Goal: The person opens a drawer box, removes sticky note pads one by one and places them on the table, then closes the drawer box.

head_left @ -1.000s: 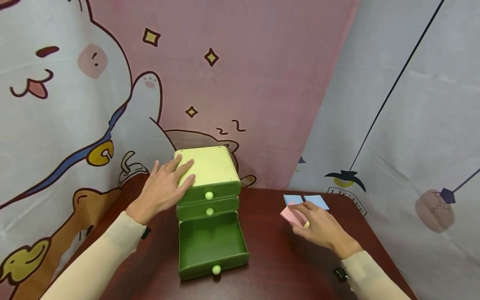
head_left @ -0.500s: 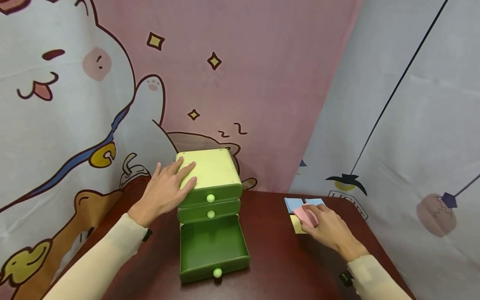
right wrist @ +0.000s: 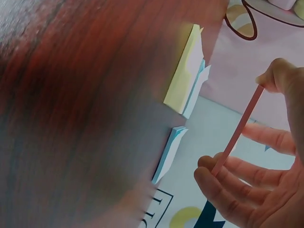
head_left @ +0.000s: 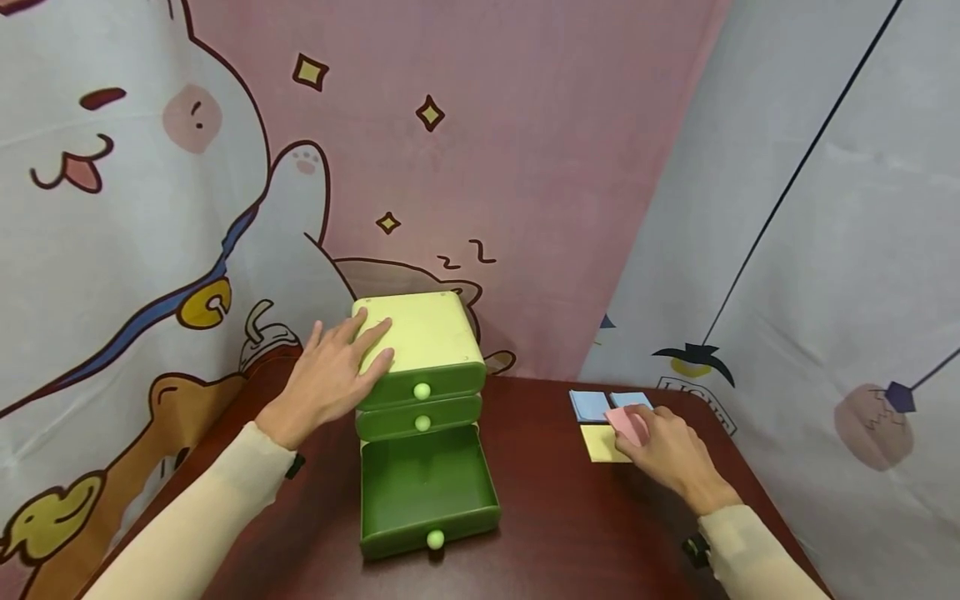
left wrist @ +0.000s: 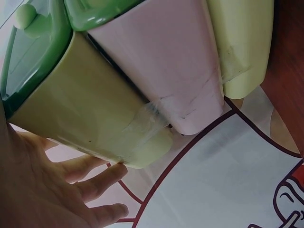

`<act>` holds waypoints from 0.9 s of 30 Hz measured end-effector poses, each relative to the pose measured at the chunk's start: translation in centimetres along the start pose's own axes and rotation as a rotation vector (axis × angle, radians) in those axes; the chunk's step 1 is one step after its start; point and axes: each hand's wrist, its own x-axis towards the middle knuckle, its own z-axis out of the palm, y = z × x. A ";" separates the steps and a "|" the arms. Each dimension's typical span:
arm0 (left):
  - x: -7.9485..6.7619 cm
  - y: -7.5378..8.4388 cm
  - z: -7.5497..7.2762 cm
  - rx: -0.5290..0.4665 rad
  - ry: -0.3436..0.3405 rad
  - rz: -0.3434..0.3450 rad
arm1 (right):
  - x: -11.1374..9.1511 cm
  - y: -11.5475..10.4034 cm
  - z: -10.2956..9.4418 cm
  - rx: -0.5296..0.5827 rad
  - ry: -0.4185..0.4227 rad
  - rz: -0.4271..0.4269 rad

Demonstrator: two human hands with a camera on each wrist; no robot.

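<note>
My left hand (head_left: pixel 326 379) rests with spread, straight fingers on the pale yellow top of a small drawer cabinet (head_left: pixel 427 333). Its green bottom drawer (head_left: pixel 423 483) is pulled out, with nothing inside it. In my right hand (head_left: pixel 671 454) I pinch a pink sticky note pad (head_left: pixel 628 423), thumb on one edge and fingertips on the opposite edge. The right wrist view shows this pink pad (right wrist: pixel 237 130) edge-on, held above the table. Just under it lie a yellow sticky note pad (head_left: pixel 602 444) and two blue sticky note pads (head_left: pixel 590 406), the right blue one partly covered.
The dark red-brown table (head_left: pixel 540 500) runs back to a printed cloth backdrop (head_left: pixel 525 167). Further cloth hangs close along the right side. In the left wrist view, clear tape (left wrist: pixel 147 121) joins the cabinet's yellow and pink tiers.
My right hand has moved right and slightly back with the pink pad. The yellow pad, earlier mostly hidden under the hand, now lies uncovered on the table. The left hand stays put.
</note>
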 end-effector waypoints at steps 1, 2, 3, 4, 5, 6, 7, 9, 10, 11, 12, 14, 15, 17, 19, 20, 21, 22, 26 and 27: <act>0.0 0.0 0.0 -0.001 0.001 -0.001 | 0.0 0.1 0.1 -0.001 0.003 0.007; 0.0 0.0 0.0 -0.002 0.001 -0.001 | 0.0 0.3 0.1 -0.002 0.002 0.013; 0.0 0.0 0.0 -0.003 0.002 -0.001 | 0.1 0.4 0.1 -0.002 0.003 0.019; 0.0 0.0 -0.1 -0.005 0.003 -0.001 | 0.1 0.6 0.2 -0.004 0.004 0.022; 0.0 0.0 0.0 -0.006 0.002 -0.001 | 0.1 0.7 0.2 -0.004 0.004 0.028; 0.0 0.0 0.0 -0.006 0.001 -0.001 | 0.1 0.9 0.3 -0.001 0.003 0.034; 0.0 0.0 0.0 -0.007 0.000 -0.001 | 0.1 1.0 0.3 -0.001 0.003 0.038; -0.1 0.0 0.0 -0.007 -0.002 -0.002 | 0.1 1.3 0.4 0.001 0.002 0.049; -0.1 0.0 0.0 -0.005 -0.003 -0.003 | 0.1 1.5 0.4 0.001 0.002 0.053; -0.1 0.1 -0.1 -0.005 -0.004 -0.004 | 0.1 1.6 0.5 0.000 0.000 0.058; -0.1 0.1 -0.1 -0.004 -0.005 -0.004 | 0.1 1.8 0.5 -0.001 -0.004 0.062; 0.0 0.1 -0.1 -0.002 -0.006 -0.005 | 0.2 2.0 0.5 0.003 -0.013 0.070; -0.1 0.1 -0.2 -0.001 -0.006 -0.006 | 0.2 2.1 0.6 0.006 -0.018 0.074; 0.0 0.1 -0.1 0.000 -0.008 -0.006 | 0.2 2.3 0.7 0.012 -0.025 0.080; 0.0 0.1 -0.1 0.002 -0.008 -0.006 | 0.2 2.4 0.8 0.020 -0.029 0.085; 0.0 0.1 -0.1 0.004 -0.006 -0.004 | 0.1 2.4 0.8 0.023 -0.030 0.086; 0.0 0.1 -0.1 0.006 -0.004 -0.003 | 0.1 2.5 0.8 0.024 -0.032 0.088; 0.1 0.1 -0.1 0.006 -0.004 -0.002 | 0.1 2.6 0.8 0.026 -0.034 0.090; 0.1 0.1 -0.1 0.006 -0.004 0.000 | 0.2 2.9 0.9 0.027 -0.056 0.105; 0.1 0.1 -0.1 0.004 -0.005 -0.001 | 0.2 3.0 0.9 0.026 -0.062 0.111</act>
